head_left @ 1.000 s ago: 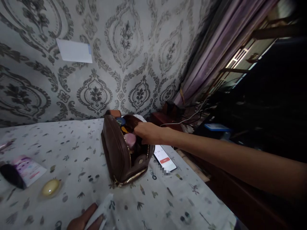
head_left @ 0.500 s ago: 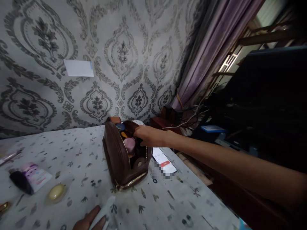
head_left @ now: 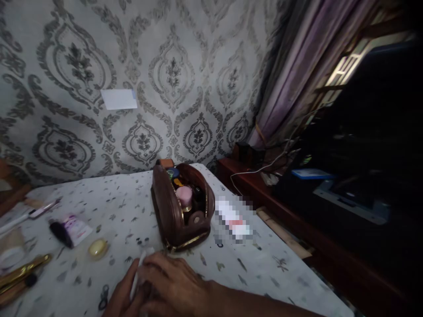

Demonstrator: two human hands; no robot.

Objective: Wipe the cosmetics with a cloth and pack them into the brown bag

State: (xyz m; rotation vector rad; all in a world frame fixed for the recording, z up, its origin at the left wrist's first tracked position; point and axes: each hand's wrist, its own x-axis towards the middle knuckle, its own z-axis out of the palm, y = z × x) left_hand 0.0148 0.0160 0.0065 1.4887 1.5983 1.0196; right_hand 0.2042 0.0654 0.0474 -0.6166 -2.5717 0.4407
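Apparently, the left hand (head_left: 121, 291) pinches a white tissue (head_left: 141, 260) before the open brown handbag (head_left: 164, 209); the right hand (head_left: 175, 279) overlaps it, its grip too blurred to tell. Opposed pulling could tear the tissue; a careless forward nudge might topple the handbag.

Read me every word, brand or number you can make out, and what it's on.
Nothing is readable.
Purple-and-white packet: markings too blurred.
Pixelated bright rectangle beside the brown bag: illegible.
Dark item in the bag: pale mark too small.
White wall card: no text discernible.
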